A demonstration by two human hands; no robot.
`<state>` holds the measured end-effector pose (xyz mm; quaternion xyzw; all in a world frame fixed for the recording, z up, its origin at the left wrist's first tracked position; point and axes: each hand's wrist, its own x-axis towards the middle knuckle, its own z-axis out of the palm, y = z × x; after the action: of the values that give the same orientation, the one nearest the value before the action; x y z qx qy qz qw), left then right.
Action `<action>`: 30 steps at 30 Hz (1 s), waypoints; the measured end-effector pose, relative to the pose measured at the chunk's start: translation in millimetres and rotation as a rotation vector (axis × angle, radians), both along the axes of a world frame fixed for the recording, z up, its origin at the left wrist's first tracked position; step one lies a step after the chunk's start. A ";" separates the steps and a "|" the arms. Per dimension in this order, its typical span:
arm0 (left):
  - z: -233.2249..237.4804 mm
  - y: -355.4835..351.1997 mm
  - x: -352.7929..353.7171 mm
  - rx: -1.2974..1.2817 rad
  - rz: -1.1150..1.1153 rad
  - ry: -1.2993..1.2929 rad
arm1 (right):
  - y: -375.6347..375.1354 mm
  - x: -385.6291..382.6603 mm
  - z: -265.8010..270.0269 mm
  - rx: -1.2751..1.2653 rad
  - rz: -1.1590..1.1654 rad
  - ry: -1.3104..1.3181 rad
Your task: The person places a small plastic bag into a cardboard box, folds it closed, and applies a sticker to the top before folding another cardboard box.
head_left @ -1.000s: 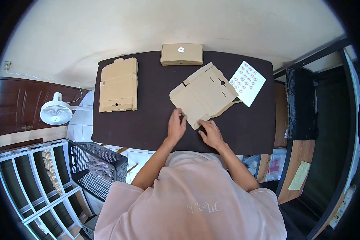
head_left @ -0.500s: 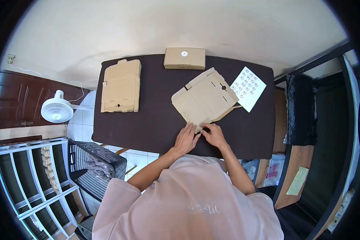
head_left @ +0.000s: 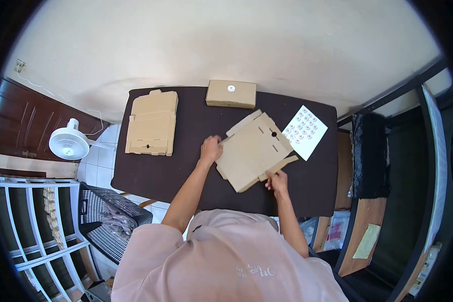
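A partly folded cardboard box lies at an angle on the dark tablecloth, its side flaps standing up a little. My left hand is at the box's left edge, fingers curled around the side flap. At the lower right side, my right hand grips a flap with thumb and fingers together. Just beyond the box's right corner is a white sheet of round stickers.
A closed box with one round sticker stands against the wall. Flat cardboard boxes lie stacked at the table's left. Left of the table are a white fan and a black plastic basket. A wooden shelf stands at right.
My hands have left the box's near corner and moved apart, the left up to the left edge, the right to the lower right flap. The camera view has shifted slightly.
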<state>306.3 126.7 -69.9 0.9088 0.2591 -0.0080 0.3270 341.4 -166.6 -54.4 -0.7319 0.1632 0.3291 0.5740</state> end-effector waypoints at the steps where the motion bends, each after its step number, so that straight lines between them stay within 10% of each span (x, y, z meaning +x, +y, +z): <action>1: -1.0 2.8 -10.1 -0.026 0.010 0.024 | -7.1 -8.6 4.9 0.038 0.033 -0.023; 8: 2.0 -24.8 -140.6 -0.413 -0.126 0.152 | 5.3 -7.4 60.5 -0.258 0.237 -0.330; 10: 0.0 -60.6 -149.7 -0.917 -0.059 0.272 | 29.5 25.4 57.1 -0.585 0.449 -0.869; 16: 39.1 -113.7 -115.3 -0.885 -0.864 0.477 | 116.8 39.5 100.3 0.019 0.373 -1.033; 20: 61.6 -92.5 -123.9 -1.216 -0.567 0.358 | 89.0 39.2 60.3 -0.063 0.281 -0.831; 24: 76.4 -72.0 -114.5 -1.141 -0.550 0.321 | 28.7 21.4 21.8 -0.549 0.121 -0.773; 27: 42.8 -70.1 -107.6 -0.474 -0.324 -0.065 | 6.8 -9.1 21.6 -0.834 0.173 -0.501; 30: 40.7 -86.0 -106.6 -0.104 -0.485 -0.121 | 7.7 -18.4 22.7 -0.381 0.015 -0.098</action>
<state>199.6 40.7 -29.2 0.9252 0.0128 -0.0453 0.3766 323.0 -158.8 -31.7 -0.8437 0.1888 0.2606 0.4297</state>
